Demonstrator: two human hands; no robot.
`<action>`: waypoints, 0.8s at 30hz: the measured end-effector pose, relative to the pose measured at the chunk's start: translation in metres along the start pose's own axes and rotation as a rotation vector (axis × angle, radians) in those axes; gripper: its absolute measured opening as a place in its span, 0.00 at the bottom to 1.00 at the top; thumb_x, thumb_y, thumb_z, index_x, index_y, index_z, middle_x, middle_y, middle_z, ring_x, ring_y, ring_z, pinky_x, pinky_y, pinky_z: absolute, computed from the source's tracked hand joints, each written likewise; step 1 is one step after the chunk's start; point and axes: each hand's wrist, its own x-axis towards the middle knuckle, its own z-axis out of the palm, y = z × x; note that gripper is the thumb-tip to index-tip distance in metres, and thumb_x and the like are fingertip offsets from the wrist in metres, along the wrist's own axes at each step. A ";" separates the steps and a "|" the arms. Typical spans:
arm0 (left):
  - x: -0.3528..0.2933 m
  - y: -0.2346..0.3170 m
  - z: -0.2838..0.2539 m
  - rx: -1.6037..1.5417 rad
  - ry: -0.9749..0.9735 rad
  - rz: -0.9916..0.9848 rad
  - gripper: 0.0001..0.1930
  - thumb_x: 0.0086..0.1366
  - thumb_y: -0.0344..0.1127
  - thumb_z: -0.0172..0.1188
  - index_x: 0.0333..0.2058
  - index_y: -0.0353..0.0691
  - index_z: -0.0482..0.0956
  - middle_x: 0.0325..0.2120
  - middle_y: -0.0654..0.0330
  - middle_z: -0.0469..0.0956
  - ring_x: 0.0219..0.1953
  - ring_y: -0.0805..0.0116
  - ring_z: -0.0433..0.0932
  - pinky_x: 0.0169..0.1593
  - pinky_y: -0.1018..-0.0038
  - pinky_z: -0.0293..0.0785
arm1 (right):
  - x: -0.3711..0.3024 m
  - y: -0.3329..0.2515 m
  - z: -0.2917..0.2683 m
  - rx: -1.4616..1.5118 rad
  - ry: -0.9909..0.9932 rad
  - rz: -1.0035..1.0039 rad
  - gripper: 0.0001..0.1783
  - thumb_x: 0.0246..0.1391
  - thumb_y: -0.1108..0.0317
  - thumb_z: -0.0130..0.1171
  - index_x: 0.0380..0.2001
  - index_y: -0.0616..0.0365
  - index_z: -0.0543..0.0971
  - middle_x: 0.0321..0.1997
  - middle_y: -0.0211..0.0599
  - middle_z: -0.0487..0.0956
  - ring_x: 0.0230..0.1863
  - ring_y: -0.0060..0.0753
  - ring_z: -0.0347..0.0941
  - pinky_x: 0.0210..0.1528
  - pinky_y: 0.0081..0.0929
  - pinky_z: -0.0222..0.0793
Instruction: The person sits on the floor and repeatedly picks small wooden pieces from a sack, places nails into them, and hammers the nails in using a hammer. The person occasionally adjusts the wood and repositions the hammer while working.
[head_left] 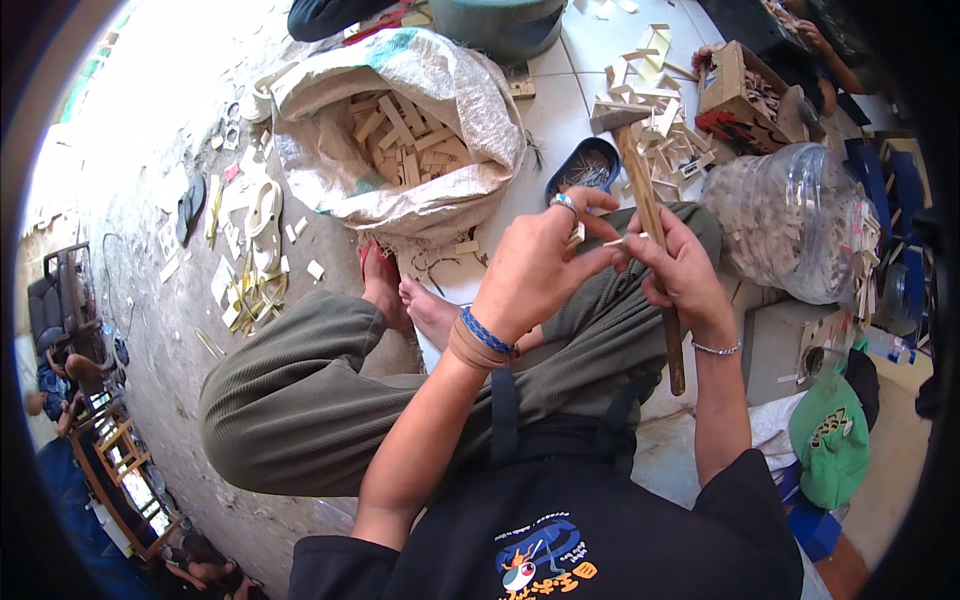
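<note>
My right hand [690, 275] is closed round the wooden handle of a hammer [648, 195], whose metal head points up and away from me. The right thumb and forefinger also meet at a small pale piece [616, 243]. My left hand [530, 265] reaches in from the left, its thumb and a finger brought together close by the right thumb. What that pinch holds is too small to make out. Just beyond my hands, a small dark blue dish [588, 163] holds thin nails. Farther off lies a loose heap of L-shaped pale wooden pieces [655, 120].
A white woven sack [455, 95] full of small wooden blocks stands ahead left. To the right are a big clear plastic jar [775, 215] of pieces, a cardboard box [730, 100] beside another person's hands, and a green cap [832, 445]. Sandals [265, 225] and scraps litter the left floor.
</note>
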 end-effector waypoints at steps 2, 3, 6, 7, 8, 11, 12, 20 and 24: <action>-0.005 -0.018 0.009 -0.060 0.030 0.059 0.23 0.63 0.34 0.73 0.55 0.40 0.78 0.37 0.63 0.89 0.24 0.81 0.71 0.28 0.79 0.68 | 0.002 0.014 -0.002 -0.043 0.009 0.033 0.14 0.68 0.60 0.64 0.50 0.53 0.74 0.35 0.30 0.84 0.15 0.06 0.60 0.14 0.11 0.51; -0.009 -0.030 0.010 -0.071 0.028 0.060 0.22 0.63 0.34 0.73 0.55 0.40 0.79 0.36 0.62 0.89 0.24 0.81 0.72 0.29 0.78 0.69 | 0.002 0.019 -0.005 -0.066 0.016 0.057 0.13 0.68 0.61 0.63 0.49 0.54 0.74 0.35 0.29 0.84 0.15 0.06 0.60 0.15 0.11 0.51; -0.022 -0.065 0.013 0.049 -0.009 -0.043 0.16 0.64 0.39 0.73 0.47 0.40 0.83 0.32 0.56 0.87 0.27 0.67 0.81 0.34 0.69 0.75 | 0.001 0.025 -0.018 -0.178 0.107 0.043 0.11 0.68 0.62 0.63 0.46 0.54 0.75 0.36 0.28 0.84 0.15 0.06 0.57 0.16 0.11 0.52; -0.028 -0.076 0.015 0.154 -0.046 -0.048 0.15 0.63 0.40 0.73 0.44 0.39 0.83 0.32 0.54 0.87 0.28 0.63 0.82 0.35 0.67 0.76 | 0.001 0.025 -0.024 -0.232 0.151 0.017 0.11 0.68 0.62 0.63 0.46 0.54 0.75 0.36 0.27 0.84 0.15 0.06 0.57 0.16 0.11 0.52; -0.033 -0.085 0.019 0.283 -0.102 -0.088 0.15 0.63 0.42 0.73 0.42 0.38 0.84 0.32 0.52 0.86 0.30 0.58 0.84 0.36 0.64 0.77 | 0.000 0.025 -0.030 -0.273 0.182 -0.027 0.11 0.68 0.62 0.63 0.46 0.54 0.75 0.36 0.27 0.84 0.15 0.06 0.57 0.16 0.11 0.52; -0.063 -0.095 0.061 0.193 -0.185 -0.084 0.09 0.65 0.38 0.66 0.39 0.39 0.84 0.31 0.48 0.84 0.35 0.47 0.84 0.41 0.56 0.79 | -0.003 0.029 -0.046 -0.379 0.257 0.035 0.10 0.68 0.65 0.63 0.46 0.55 0.74 0.35 0.24 0.83 0.16 0.06 0.56 0.16 0.13 0.50; -0.067 -0.098 0.076 0.225 -0.220 -0.058 0.08 0.65 0.37 0.64 0.40 0.40 0.83 0.32 0.48 0.84 0.35 0.46 0.84 0.42 0.54 0.79 | -0.004 0.031 -0.050 -0.404 0.251 0.048 0.10 0.68 0.66 0.63 0.47 0.55 0.73 0.38 0.26 0.84 0.15 0.06 0.56 0.15 0.13 0.49; -0.054 -0.112 0.131 0.380 -0.122 -0.061 0.08 0.67 0.34 0.60 0.44 0.47 0.83 0.41 0.55 0.81 0.39 0.48 0.84 0.42 0.52 0.79 | -0.017 0.064 -0.051 -0.337 0.284 0.180 0.09 0.65 0.67 0.65 0.44 0.53 0.76 0.27 0.16 0.71 0.19 0.08 0.56 0.18 0.15 0.49; -0.043 -0.113 0.127 0.402 -0.158 0.005 0.11 0.67 0.36 0.61 0.48 0.49 0.83 0.40 0.57 0.79 0.41 0.51 0.84 0.41 0.53 0.80 | -0.018 0.079 -0.052 -0.255 0.277 0.155 0.10 0.63 0.68 0.68 0.43 0.54 0.77 0.30 0.15 0.73 0.22 0.07 0.57 0.20 0.15 0.49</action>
